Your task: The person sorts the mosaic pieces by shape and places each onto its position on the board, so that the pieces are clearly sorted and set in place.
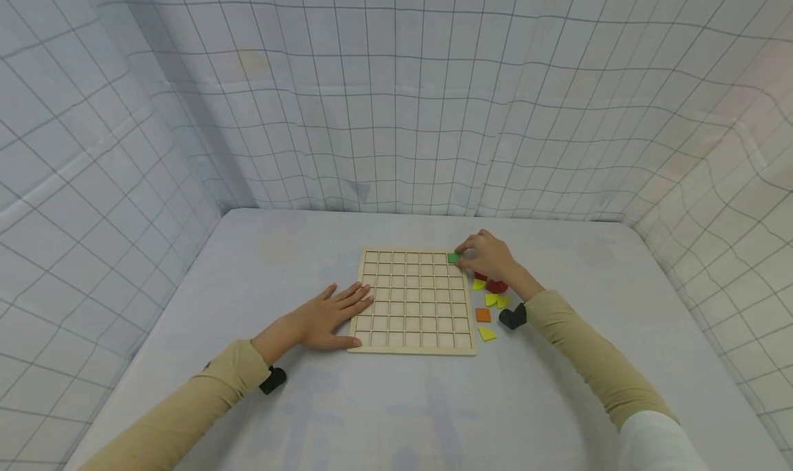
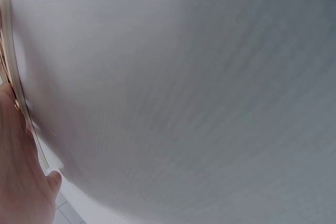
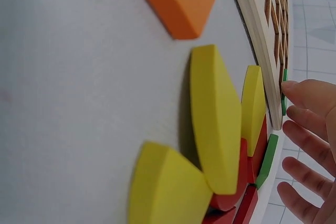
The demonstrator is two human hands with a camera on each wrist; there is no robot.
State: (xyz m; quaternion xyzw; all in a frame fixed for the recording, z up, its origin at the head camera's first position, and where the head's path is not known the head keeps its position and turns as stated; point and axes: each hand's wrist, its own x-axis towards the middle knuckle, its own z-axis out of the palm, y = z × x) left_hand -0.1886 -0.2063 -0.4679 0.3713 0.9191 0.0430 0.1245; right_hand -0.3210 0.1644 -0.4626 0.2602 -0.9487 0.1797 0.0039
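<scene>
A wooden grid board (image 1: 413,353) lies on the table, divided into square cells. My left hand (image 1: 328,318) rests spread over its left edge, fingers straight on the border cells; the left wrist view shows only part of that hand (image 2: 23,166). At the far right corner of the board, my right hand (image 1: 488,256) pinches a green square tile (image 1: 454,257) with thumb and index finger, right at the corner cell. From the right wrist, the thumb (image 3: 304,92) is against the green tile's edge (image 3: 284,98), and the other fingers hang loosely curled.
Right of the board lie loose pieces: an orange square (image 1: 483,315), several yellow pieces (image 1: 487,334) and red pieces (image 1: 497,287). Another green piece (image 3: 268,161) shows among them in the right wrist view. Grid-patterned white curtains (image 1: 409,113) surround the white table (image 1: 396,402).
</scene>
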